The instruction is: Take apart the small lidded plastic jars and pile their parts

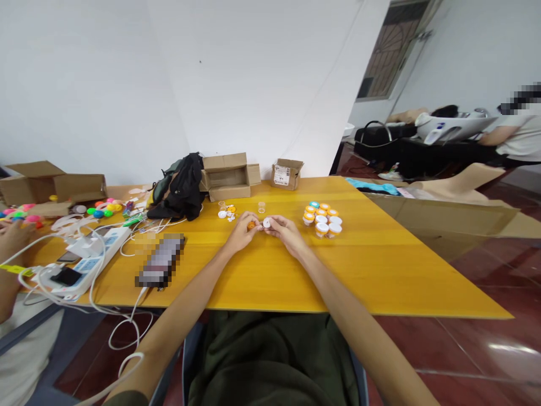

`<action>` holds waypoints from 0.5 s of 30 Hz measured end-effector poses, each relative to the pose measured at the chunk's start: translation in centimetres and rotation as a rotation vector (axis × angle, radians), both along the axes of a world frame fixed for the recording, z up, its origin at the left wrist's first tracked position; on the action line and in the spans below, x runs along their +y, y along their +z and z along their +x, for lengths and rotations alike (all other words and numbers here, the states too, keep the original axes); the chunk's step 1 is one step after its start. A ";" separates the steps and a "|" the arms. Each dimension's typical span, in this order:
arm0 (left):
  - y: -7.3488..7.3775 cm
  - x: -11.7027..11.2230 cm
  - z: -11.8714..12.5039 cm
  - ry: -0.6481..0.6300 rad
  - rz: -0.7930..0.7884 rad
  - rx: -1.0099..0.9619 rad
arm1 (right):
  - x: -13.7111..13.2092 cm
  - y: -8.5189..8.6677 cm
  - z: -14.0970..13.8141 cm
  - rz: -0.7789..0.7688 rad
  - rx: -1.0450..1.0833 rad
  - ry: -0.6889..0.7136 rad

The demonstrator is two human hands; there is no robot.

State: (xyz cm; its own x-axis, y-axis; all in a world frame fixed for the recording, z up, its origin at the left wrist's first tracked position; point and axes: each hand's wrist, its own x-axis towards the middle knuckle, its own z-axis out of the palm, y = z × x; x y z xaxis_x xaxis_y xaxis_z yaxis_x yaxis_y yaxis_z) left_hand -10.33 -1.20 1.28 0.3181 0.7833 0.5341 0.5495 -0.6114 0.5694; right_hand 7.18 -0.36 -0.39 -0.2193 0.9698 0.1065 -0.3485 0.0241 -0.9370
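My left hand (242,233) is closed on a small orange round piece (251,225). Close beside it, my right hand (285,232) pinches a white round disc (266,223) between thumb and fingers. The two pieces are held nearly together above the table; whether they touch I cannot tell. Just beyond my hands stands a clear plastic cup (261,207). Loose white and orange pieces (227,213) lie to its left. Right of my hands is a group of several small clear cups with white, orange and teal lids (322,219).
An open cardboard box (228,177), a smaller box (286,173) and a black bag (181,192) line the wall. A phone (161,261), a power strip (95,265) and white cables lie left. Another person's hand (17,239) is near colourful balls at far left.
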 end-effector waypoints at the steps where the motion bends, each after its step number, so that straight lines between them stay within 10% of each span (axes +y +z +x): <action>1: 0.0 0.0 0.0 0.017 0.001 0.020 | 0.1 -0.1 0.0 0.001 0.012 -0.020; 15: -0.1 -0.7 0.1 0.166 0.034 0.185 | 0.0 -0.1 0.2 -0.002 -0.015 0.013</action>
